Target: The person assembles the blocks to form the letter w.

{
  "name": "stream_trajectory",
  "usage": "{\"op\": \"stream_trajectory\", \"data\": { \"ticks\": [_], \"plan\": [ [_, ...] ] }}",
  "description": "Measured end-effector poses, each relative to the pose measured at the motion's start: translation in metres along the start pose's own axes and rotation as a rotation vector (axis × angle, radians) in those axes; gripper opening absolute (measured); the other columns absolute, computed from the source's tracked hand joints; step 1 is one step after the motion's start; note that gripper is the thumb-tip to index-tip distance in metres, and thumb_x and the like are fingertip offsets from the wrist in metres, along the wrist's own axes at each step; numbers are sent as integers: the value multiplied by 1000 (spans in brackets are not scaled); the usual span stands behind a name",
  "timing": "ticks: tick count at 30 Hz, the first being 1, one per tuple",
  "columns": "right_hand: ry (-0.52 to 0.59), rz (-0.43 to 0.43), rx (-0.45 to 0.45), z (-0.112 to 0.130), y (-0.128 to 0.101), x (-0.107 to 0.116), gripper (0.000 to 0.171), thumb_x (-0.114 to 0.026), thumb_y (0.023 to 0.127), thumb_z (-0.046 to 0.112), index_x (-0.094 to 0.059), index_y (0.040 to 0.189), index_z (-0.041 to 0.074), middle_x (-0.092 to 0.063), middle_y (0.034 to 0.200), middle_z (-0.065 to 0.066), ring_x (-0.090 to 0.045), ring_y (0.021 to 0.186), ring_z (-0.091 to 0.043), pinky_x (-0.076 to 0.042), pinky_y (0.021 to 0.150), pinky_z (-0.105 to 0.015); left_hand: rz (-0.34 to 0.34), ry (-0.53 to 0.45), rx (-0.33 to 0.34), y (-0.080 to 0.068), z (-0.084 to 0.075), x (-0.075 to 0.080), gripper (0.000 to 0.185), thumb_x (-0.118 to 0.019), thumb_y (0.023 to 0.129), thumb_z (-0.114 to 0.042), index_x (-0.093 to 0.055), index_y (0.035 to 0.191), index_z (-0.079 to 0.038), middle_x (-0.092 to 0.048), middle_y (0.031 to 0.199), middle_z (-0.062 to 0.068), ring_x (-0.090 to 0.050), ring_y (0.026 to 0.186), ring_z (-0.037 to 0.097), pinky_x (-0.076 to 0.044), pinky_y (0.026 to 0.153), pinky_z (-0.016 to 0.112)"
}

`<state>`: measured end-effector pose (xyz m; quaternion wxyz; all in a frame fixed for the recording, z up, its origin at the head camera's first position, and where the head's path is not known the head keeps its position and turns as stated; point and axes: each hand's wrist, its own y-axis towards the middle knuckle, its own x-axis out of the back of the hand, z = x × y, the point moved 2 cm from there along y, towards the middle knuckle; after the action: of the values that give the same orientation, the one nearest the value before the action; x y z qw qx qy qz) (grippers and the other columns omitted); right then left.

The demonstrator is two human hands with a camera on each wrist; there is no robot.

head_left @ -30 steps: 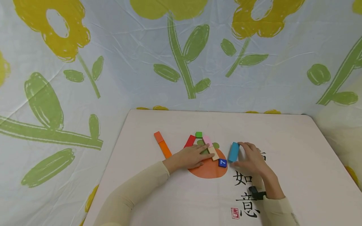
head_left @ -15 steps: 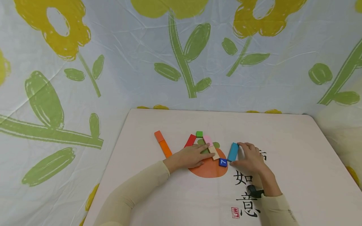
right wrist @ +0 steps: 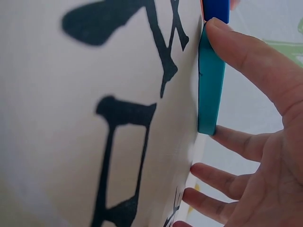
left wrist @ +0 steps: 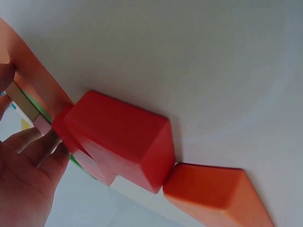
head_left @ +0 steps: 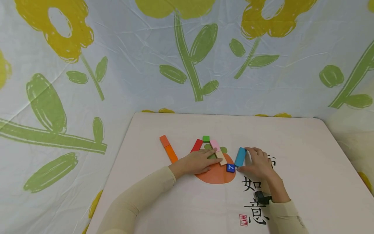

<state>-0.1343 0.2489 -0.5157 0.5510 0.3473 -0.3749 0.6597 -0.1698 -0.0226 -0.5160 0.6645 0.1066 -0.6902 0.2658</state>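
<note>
My left hand (head_left: 204,161) lies flat on the table with straight fingers, its index fingertip on a beige block (head_left: 221,158). Around it sit a red block (head_left: 197,145), a pink block (head_left: 214,144) and a small green block (head_left: 205,138). In the left wrist view the red block (left wrist: 118,137) fills the middle, with an orange block (left wrist: 213,194) beside it. My right hand (head_left: 244,160) pinches a long cyan block (head_left: 240,156) end to end between thumb and index finger. The cyan block (right wrist: 210,80) meets a dark blue tile (head_left: 230,167) marked 7.
Two orange blocks (head_left: 168,149) lie in a line left of the cluster. The white table (head_left: 292,143) carries an orange circle print (head_left: 216,177) and black characters (head_left: 251,185). A floral cloth (head_left: 187,65) hangs behind and beside it.
My right hand has slid the cyan block slightly left, closing the gap to the dark blue tile. The left hand has stayed put.
</note>
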Motion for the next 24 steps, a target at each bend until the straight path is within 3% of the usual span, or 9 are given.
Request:
{"op": "stream_trajectory", "data": {
  "ticks": [17, 24],
  "plan": [
    [-34, 7, -20, 1, 0, -2, 102, -86, 72, 47, -36, 149, 2, -32, 145, -35, -27, 131, -57, -25, 98, -79, -9, 0, -7, -1, 0, 1, 60, -49, 105, -41, -26, 160, -33, -21, 165, 9, -32, 146, 25, -30, 115, 34],
    [12, 30, -20, 2, -3, 5, 112, -86, 73, 49, -28, 153, -2, -27, 147, -37, -25, 132, -57, -22, 100, -78, -11, 9, -10, -1, 0, 0, 59, -48, 105, -41, -26, 160, -33, -21, 165, 9, -32, 145, 24, -29, 115, 34]
  ]
}}
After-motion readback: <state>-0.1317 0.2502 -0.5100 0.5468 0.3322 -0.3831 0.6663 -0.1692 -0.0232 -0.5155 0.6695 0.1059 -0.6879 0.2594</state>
